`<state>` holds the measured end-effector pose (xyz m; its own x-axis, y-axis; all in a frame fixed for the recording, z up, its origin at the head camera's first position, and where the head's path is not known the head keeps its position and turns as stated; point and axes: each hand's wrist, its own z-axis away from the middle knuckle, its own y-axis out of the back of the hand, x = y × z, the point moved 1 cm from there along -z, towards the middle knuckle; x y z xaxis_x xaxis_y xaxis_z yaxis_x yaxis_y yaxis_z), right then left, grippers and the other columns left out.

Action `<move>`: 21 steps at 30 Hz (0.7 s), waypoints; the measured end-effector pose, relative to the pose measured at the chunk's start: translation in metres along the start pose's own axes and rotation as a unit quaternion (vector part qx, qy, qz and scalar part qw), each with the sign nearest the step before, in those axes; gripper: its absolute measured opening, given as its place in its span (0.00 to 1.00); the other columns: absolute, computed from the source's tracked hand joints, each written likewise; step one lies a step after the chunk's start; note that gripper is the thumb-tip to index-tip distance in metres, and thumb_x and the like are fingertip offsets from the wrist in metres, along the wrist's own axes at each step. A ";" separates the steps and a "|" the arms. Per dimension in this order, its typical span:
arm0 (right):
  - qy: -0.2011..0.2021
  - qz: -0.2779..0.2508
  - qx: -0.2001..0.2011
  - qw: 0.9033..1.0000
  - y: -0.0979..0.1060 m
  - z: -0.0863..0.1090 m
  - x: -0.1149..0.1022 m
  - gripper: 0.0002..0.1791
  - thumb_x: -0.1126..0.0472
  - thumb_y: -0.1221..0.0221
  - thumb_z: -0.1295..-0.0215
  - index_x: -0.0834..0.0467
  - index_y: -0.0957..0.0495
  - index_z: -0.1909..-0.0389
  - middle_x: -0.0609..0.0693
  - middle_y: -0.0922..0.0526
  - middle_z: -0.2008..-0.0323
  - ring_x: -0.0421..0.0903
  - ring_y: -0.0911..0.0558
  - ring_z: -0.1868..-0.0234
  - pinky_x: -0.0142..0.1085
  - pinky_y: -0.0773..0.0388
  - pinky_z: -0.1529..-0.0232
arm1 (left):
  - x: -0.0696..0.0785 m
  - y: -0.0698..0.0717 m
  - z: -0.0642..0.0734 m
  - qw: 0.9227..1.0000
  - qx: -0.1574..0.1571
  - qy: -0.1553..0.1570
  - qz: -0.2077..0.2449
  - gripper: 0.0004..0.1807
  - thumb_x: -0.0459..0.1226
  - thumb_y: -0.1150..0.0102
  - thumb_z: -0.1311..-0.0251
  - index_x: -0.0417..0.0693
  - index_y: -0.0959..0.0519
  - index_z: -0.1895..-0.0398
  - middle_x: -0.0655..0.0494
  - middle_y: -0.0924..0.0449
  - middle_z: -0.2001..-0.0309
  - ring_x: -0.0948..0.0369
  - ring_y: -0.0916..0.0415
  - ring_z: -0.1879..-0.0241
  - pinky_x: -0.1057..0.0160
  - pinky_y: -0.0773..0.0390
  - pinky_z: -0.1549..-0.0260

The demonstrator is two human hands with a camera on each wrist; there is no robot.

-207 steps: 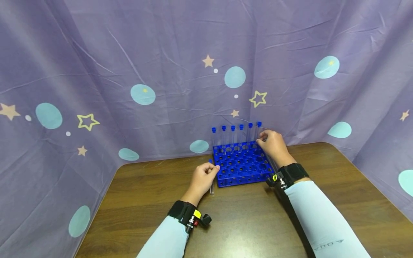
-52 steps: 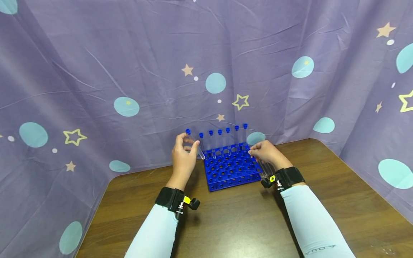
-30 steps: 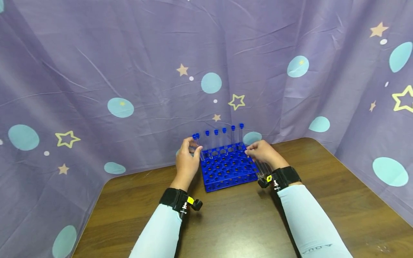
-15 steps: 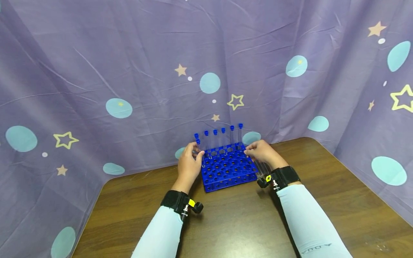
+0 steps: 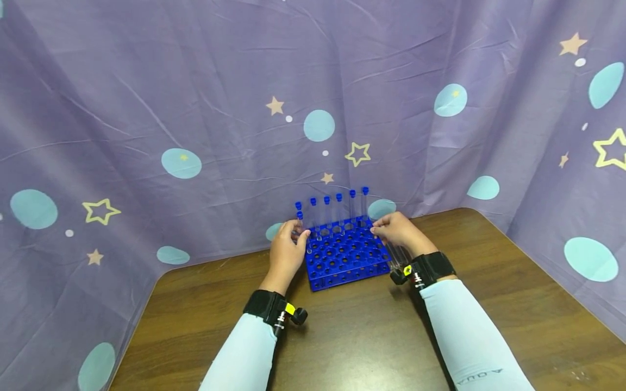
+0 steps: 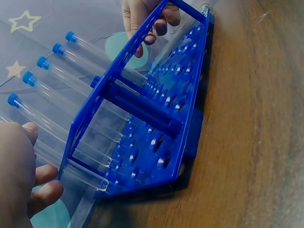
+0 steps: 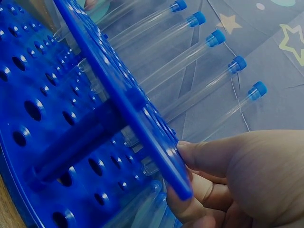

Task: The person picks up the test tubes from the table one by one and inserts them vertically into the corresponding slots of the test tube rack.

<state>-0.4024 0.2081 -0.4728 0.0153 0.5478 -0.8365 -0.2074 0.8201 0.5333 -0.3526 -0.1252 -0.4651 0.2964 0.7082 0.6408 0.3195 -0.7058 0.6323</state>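
A blue test tube rack [image 5: 349, 251] stands at the back of the table, with several blue-capped clear test tubes [image 5: 339, 209] upright along its far row. At the rack's left end, my left hand [image 5: 286, 251] holds another capped test tube [image 5: 300, 216] just in front of the leftmost one. Its lower end shows inside the rack, in the left wrist view at the lower plate [image 6: 102, 183]. My right hand [image 5: 398, 231] pinches the right edge of the rack's top plate [image 7: 173, 166], thumb above and fingers below; some fingers are hidden.
Several clear tubes [image 5: 402, 260] lie beside the rack's right side, partly under my right hand and wrist. Behind the rack hangs a purple patterned curtain [image 5: 235, 108]. Brown wooden table [image 5: 352, 336] spreads in front.
From the table left of the rack, my left hand has lifted a test tube, brought it tilted over the left end and lowered it in. My right hand moved slightly forward along the rack's edge.
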 end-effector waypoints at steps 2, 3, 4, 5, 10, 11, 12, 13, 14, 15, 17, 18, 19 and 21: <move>0.003 0.002 0.002 1.000 0.000 0.001 0.000 0.20 0.56 0.34 0.16 0.67 0.13 0.36 0.52 0.06 0.62 0.43 0.14 0.71 0.36 0.24 0.72 | 0.000 0.000 0.000 1.000 -0.001 0.001 0.002 0.17 0.42 0.32 0.18 0.44 0.17 0.35 0.48 0.14 0.46 0.48 0.11 0.48 0.45 0.10 0.48; 0.005 0.003 0.003 1.000 0.000 0.001 0.000 0.20 0.56 0.34 0.16 0.67 0.13 0.36 0.53 0.06 0.61 0.43 0.14 0.71 0.36 0.23 0.72 | 0.000 0.000 0.000 1.000 -0.001 0.001 0.004 0.17 0.42 0.32 0.18 0.44 0.16 0.35 0.49 0.14 0.46 0.48 0.11 0.48 0.45 0.10 0.48; 0.006 0.005 0.004 1.000 0.000 0.001 0.000 0.20 0.56 0.34 0.16 0.67 0.13 0.36 0.53 0.06 0.61 0.43 0.14 0.71 0.36 0.23 0.72 | 0.000 0.000 0.000 1.000 -0.002 0.002 0.004 0.17 0.42 0.32 0.18 0.43 0.16 0.35 0.49 0.14 0.46 0.48 0.11 0.48 0.45 0.10 0.48; 0.006 0.006 0.004 1.000 0.000 0.002 -0.001 0.20 0.56 0.34 0.15 0.66 0.13 0.36 0.53 0.06 0.61 0.43 0.14 0.71 0.36 0.23 0.72 | 0.000 0.000 0.000 1.000 -0.003 0.003 0.004 0.17 0.42 0.32 0.18 0.43 0.16 0.35 0.49 0.14 0.46 0.48 0.11 0.48 0.45 0.10 0.48; 0.004 0.004 0.002 1.000 0.000 0.000 -0.002 0.19 0.56 0.34 0.15 0.66 0.13 0.36 0.52 0.06 0.62 0.43 0.14 0.71 0.36 0.24 0.72 | 0.000 0.001 0.000 1.000 -0.003 0.008 -0.014 0.17 0.46 0.32 0.18 0.45 0.15 0.38 0.50 0.13 0.47 0.49 0.11 0.48 0.46 0.11 0.47; 0.006 0.004 0.002 1.000 0.000 0.001 -0.002 0.19 0.56 0.35 0.15 0.67 0.13 0.36 0.52 0.07 0.62 0.43 0.14 0.72 0.36 0.24 0.72 | -0.001 0.001 0.000 1.000 -0.003 0.008 -0.020 0.17 0.47 0.32 0.18 0.46 0.14 0.39 0.50 0.13 0.48 0.50 0.11 0.48 0.46 0.11 0.47; 0.008 0.004 0.002 1.000 0.000 0.001 -0.002 0.20 0.56 0.34 0.15 0.67 0.13 0.37 0.51 0.07 0.63 0.42 0.14 0.72 0.36 0.25 0.73 | -0.001 0.002 0.001 1.000 -0.003 0.008 -0.025 0.17 0.48 0.31 0.19 0.46 0.14 0.39 0.50 0.13 0.48 0.50 0.11 0.48 0.46 0.12 0.47; 0.009 0.005 0.002 1.000 0.000 0.001 -0.002 0.20 0.56 0.34 0.15 0.67 0.13 0.37 0.51 0.07 0.63 0.42 0.15 0.72 0.36 0.25 0.73 | -0.002 0.002 0.001 1.000 -0.003 0.008 -0.027 0.18 0.48 0.31 0.19 0.46 0.14 0.40 0.50 0.13 0.49 0.50 0.11 0.48 0.46 0.12 0.47; 0.012 0.005 0.003 1.000 0.000 0.001 -0.002 0.19 0.56 0.34 0.16 0.67 0.13 0.37 0.51 0.07 0.64 0.42 0.15 0.72 0.36 0.25 0.73 | -0.003 0.002 0.002 1.000 -0.003 0.009 -0.028 0.18 0.49 0.30 0.20 0.47 0.13 0.40 0.51 0.12 0.49 0.50 0.12 0.48 0.46 0.12 0.47; 0.015 0.004 0.004 1.000 0.000 0.002 -0.002 0.19 0.57 0.34 0.16 0.68 0.13 0.37 0.52 0.07 0.64 0.41 0.15 0.72 0.36 0.24 0.73 | -0.004 0.002 0.003 1.000 -0.004 0.009 -0.029 0.19 0.49 0.29 0.21 0.46 0.13 0.39 0.50 0.12 0.50 0.50 0.12 0.48 0.45 0.12 0.47; 0.020 0.001 0.005 1.000 0.000 0.003 -0.002 0.19 0.57 0.34 0.16 0.69 0.13 0.38 0.52 0.07 0.63 0.41 0.15 0.73 0.35 0.24 0.73 | -0.007 0.002 0.005 1.000 -0.005 0.009 -0.029 0.20 0.49 0.28 0.22 0.46 0.12 0.39 0.50 0.12 0.50 0.49 0.12 0.48 0.45 0.13 0.47; 0.020 -0.001 0.006 1.000 -0.001 0.003 -0.002 0.19 0.58 0.34 0.16 0.69 0.13 0.38 0.52 0.07 0.63 0.41 0.15 0.73 0.35 0.24 0.73 | -0.009 0.002 0.007 1.000 -0.006 0.010 -0.029 0.21 0.49 0.27 0.22 0.45 0.12 0.39 0.50 0.12 0.50 0.49 0.12 0.48 0.45 0.13 0.47; 0.021 -0.003 0.006 1.000 -0.001 0.003 -0.001 0.18 0.58 0.34 0.17 0.69 0.13 0.39 0.52 0.07 0.63 0.41 0.15 0.73 0.34 0.24 0.73 | -0.010 0.003 0.009 0.999 -0.008 0.010 -0.031 0.21 0.49 0.27 0.23 0.45 0.12 0.39 0.49 0.12 0.50 0.49 0.12 0.49 0.45 0.13 0.47; 0.021 -0.007 0.005 1.000 -0.001 0.003 -0.002 0.18 0.59 0.34 0.16 0.69 0.13 0.39 0.52 0.07 0.63 0.41 0.15 0.73 0.34 0.24 0.73 | -0.013 0.004 0.013 0.999 -0.013 0.013 -0.034 0.21 0.50 0.27 0.23 0.44 0.12 0.39 0.50 0.12 0.50 0.49 0.13 0.49 0.45 0.14 0.47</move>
<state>-0.3989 0.2071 -0.4715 -0.0230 0.5293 -0.8481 -0.1985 0.8290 0.5228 -0.3435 -0.1369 -0.4770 0.2510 0.7540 0.6071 0.3149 -0.6566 0.6853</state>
